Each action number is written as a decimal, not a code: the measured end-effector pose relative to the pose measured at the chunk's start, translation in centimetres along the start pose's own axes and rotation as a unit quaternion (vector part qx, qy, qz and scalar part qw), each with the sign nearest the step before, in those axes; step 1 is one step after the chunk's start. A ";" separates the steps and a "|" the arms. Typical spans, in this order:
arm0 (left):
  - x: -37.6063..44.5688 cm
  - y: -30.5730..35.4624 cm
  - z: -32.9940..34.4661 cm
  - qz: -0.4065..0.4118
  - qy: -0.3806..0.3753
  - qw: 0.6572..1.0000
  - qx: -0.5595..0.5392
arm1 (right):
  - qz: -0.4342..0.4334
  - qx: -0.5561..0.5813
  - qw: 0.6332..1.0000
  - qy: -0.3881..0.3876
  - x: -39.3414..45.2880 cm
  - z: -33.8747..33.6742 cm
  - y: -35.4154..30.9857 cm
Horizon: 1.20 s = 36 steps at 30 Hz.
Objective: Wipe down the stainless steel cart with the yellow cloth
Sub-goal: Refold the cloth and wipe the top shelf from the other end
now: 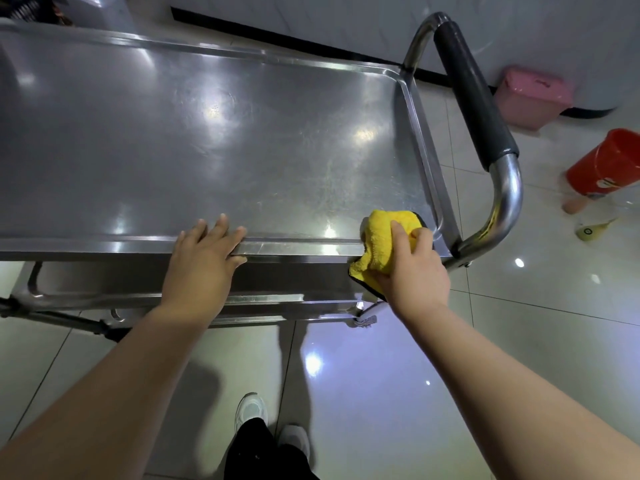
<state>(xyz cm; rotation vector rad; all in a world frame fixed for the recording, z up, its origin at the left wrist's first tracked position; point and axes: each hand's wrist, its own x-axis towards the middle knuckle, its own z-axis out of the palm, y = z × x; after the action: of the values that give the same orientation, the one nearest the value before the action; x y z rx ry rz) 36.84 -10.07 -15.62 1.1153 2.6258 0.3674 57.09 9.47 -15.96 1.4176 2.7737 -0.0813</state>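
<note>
There is only one camera. It is sitting up on the person's head and looking forward and down. It is looking steeply down onto the top of the steel cart [214, 133], which is close and filling most of the view. It is also taking in the tiled floor [540, 341] straight below.

Both forearms [114, 393] bare, no sleeves. Black trousers [256, 452] at 6 o'clock. White sneakers [251, 410] below, one each side.
</note>
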 end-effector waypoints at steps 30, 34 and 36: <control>0.4 -0.9 1.0 0.044 0.037 0.998 -0.007 | 0.010 0.049 0.995 0.081 -0.7 2.6 -3.9; 0.4 -1.5 1.0 0.078 0.047 0.995 -0.029 | -0.075 0.068 0.988 0.113 -1.0 3.1 -8.6; 0.4 -2.1 0.8 0.093 0.048 0.993 -0.057 | -0.123 0.087 0.980 0.132 -1.3 2.8 -11.0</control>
<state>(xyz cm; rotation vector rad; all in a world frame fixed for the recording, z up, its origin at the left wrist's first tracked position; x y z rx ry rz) 35.44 -11.06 -17.09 1.3365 2.5502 0.6154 48.96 1.87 -18.27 1.1839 3.2242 -0.1558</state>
